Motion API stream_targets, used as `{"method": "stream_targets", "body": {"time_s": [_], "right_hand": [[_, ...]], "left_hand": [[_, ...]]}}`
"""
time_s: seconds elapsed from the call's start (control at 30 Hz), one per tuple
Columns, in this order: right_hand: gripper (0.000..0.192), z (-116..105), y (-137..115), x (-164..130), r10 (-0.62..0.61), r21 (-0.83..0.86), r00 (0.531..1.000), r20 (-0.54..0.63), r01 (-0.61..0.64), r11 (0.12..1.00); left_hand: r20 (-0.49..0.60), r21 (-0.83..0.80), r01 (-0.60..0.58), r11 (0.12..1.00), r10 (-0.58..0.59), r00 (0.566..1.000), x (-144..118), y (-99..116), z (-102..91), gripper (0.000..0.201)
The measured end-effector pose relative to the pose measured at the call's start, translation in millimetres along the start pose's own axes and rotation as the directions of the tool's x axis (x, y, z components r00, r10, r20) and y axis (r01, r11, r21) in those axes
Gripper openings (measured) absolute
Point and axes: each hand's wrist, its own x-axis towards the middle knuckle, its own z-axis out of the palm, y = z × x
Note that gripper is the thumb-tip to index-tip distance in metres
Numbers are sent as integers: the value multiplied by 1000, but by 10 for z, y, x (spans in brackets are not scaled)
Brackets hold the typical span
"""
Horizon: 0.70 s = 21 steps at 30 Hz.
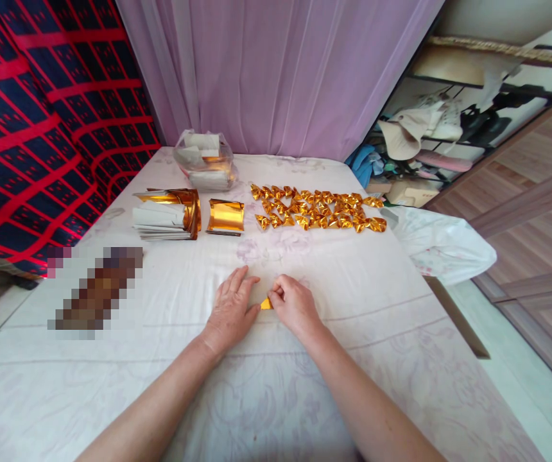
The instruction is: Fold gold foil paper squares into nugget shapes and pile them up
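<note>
A small piece of gold foil paper [266,304] lies between my hands on the cloth-covered table. My right hand [294,303] pinches its right end with thumb and forefinger. My left hand [234,303] rests flat with its fingers spread, its thumb touching or very near the paper's left corner. Farther back stand a stack of gold foil sheets with pale backs [165,217] and a smaller stack of gold sheets [226,217]. To their right, several folded gold foil pieces [321,208] sit in rows.
A clear plastic bag of paper sheets [206,162] stands at the table's back. A blurred-out object [100,289] lies at left. A white plastic bag [442,244] hangs by the right edge, near shelves with shoes and a cap [404,131]. A purple curtain [276,77] closes off the back.
</note>
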Motion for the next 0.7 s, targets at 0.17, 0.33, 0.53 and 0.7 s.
{"method": "stream_targets", "body": {"time_s": [0.17,0.33,0.53,0.7], "right_hand": [[8,45,63,31,-3,35,997,-81,6,999],[14,27,261,-21,99,447,983,-153,-21,894],[21,-173,534,-155,127,383,942,-310,2,924],[19,-255,567,-189,0,272,965,-263,75,959]], "left_hand": [[15,10,2,1000,-2,1000,4,24,-27,47],[30,26,-38,999,37,999,-13,40,-65,33],[20,67,-112,991,111,994,-35,42,-86,29],[-17,75,-166,983,167,986,-52,55,-99,26]]}}
